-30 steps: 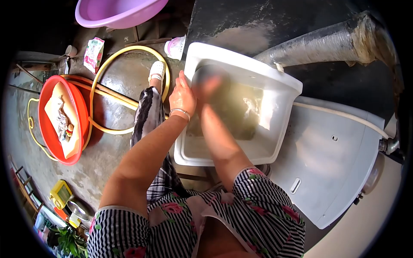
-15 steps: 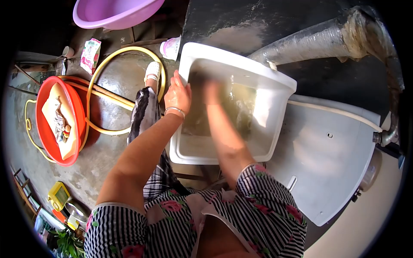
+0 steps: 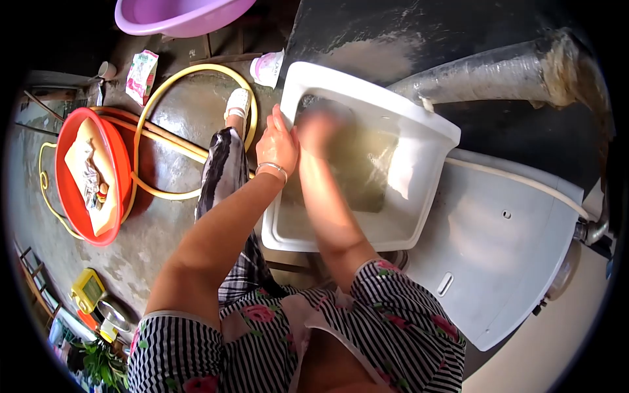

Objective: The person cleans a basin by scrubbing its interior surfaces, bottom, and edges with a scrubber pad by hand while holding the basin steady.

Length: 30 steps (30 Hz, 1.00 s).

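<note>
Washing area, probably part of a home, as indicated by a white tub (image 3: 421, 187) of cloudy water (image 3: 362, 171) around the right hand (image 3: 320, 132), with the left hand (image 3: 278, 147) at its rim. To the left of the left hand are a looped yellow hose (image 3: 209, 67) on a wet, bare floor (image 3: 157, 245) and a red basin (image 3: 122, 173); a purple basin (image 3: 193, 25) appears farther forward, and a wrapped pipe (image 3: 485, 75) beyond the right hand.
</note>
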Available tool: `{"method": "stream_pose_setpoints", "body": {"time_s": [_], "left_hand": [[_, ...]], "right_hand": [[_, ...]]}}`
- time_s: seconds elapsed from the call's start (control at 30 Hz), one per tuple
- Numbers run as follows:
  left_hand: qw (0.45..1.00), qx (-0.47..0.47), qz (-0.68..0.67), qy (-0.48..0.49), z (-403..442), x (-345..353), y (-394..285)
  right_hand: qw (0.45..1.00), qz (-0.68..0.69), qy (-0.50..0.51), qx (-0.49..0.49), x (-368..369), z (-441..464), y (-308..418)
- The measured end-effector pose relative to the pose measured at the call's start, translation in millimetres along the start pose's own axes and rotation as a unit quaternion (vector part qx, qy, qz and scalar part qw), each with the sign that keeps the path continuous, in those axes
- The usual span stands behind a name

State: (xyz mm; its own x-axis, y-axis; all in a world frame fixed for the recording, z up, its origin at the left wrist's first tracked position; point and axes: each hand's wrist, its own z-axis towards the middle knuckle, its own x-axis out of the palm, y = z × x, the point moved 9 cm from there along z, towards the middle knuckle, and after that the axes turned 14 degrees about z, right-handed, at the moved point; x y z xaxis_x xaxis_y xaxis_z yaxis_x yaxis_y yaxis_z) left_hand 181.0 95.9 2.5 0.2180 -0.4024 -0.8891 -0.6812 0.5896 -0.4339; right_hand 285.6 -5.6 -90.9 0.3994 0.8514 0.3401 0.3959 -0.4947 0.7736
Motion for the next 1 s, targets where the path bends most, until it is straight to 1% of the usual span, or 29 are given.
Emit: {"method": "stream_pose_setpoints", "body": {"time_s": [0.03, 0.13, 0.17, 0.2, 0.27, 0.3, 0.37, 0.4, 0.43, 0.47, 0.5, 0.53, 0.6, 0.7, 0.8, 0.83, 0.9, 0.93, 1.0], "left_hand": [[1.0, -0.003, -0.004, 0.003, 0.7, 1.2, 0.7], [1.0, -0.003, -0.002, 0.008, -1.9, 1.6, 0.0], [1.0, -0.001, 0.001, 0.005, -0.6, -0.1, -1.2], [1.0, 0.004, 0.0, -0.001, -0.5, -0.7, -2.2], [1.0, 0.01, -0.001, -0.012, -1.1, 0.4, -1.1], [1.0, 0.012, 0.007, -0.023, -1.1, -1.6, -1.6], [1.0, 0.007, 0.004, -0.014, -1.5, 0.3, -0.2], [1.0, 0.006, 0.003, -0.012, 0.1, 0.2, 0.1], [0.999, 0.011, 0.011, -0.034, -0.9, -0.5, 0.5], [0.999, 0.011, 0.015, -0.039, 0.1, -0.4, 1.5], [0.999, 0.012, 0.02, -0.04, 0.9, 1.6, 2.3], [0.999, 0.013, 0.024, -0.041, 0.8, 2.7, 2.3], [0.999, 0.01, 0.021, -0.033, 0.1, 2.6, 0.4], [0.999, 0.004, 0.024, -0.02, -1.6, 2.0, 2.3], [0.999, 0.007, 0.032, -0.022, 0.3, 0.1, 1.4], [1.0, -0.001, 0.03, -0.002, 1.0, 0.1, 1.4], [1.0, -0.006, 0.029, -0.004, 2.9, 0.6, 1.7], [1.0, -0.006, 0.029, -0.001, 1.2, 2.3, 1.2], [1.0, 0.006, 0.026, -0.002, -0.8, 2.7, -1.6]], "right_hand": [[0.997, 0.005, 0.025, -0.069, 15.3, -22.8, 34.8], [0.967, -0.121, 0.047, -0.221, -10.3, 18.9, 6.0], [0.952, -0.158, 0.039, -0.259, -9.5, 9.9, 6.5], [0.967, -0.122, 0.093, -0.202, -14.6, 28.2, -21.4], [0.988, -0.042, 0.106, -0.1, -20.4, 38.2, -41.1], [0.978, -0.086, 0.12, -0.149, -19.7, 34.7, -28.5], [0.941, -0.175, 0.143, -0.25, -18.9, 18.9, 13.7], [0.945, -0.146, 0.122, -0.267, -6.3, -8.6, 49.5], [0.893, -0.202, 0.171, -0.364, 10.0, -26.0, 80.2], [0.825, -0.255, 0.218, -0.454, 22.9, -41.7, 105.0], [0.758, -0.251, 0.262, -0.543, 38.8, -57.3, 124.9], [0.672, -0.324, 0.254, -0.615, 48.7, -66.4, 126.9], [0.579, -0.367, 0.29, -0.668, 57.4, -76.4, 118.2], [0.492, -0.442, 0.363, -0.656, 47.5, -46.3, 65.5], [0.488, -0.478, 0.347, -0.642, 39.3, -33.3, 59.1], [0.497, -0.439, 0.329, -0.672, 47.3, -55.4, 82.9], [0.485, -0.373, 0.329, -0.719, 72.2, -90.0, 119.1], [0.479, -0.342, 0.325, -0.74, 73.0, -97.5, 128.9], [0.471, -0.354, 0.355, -0.726, 72.2, -90.2, 113.1]]}}
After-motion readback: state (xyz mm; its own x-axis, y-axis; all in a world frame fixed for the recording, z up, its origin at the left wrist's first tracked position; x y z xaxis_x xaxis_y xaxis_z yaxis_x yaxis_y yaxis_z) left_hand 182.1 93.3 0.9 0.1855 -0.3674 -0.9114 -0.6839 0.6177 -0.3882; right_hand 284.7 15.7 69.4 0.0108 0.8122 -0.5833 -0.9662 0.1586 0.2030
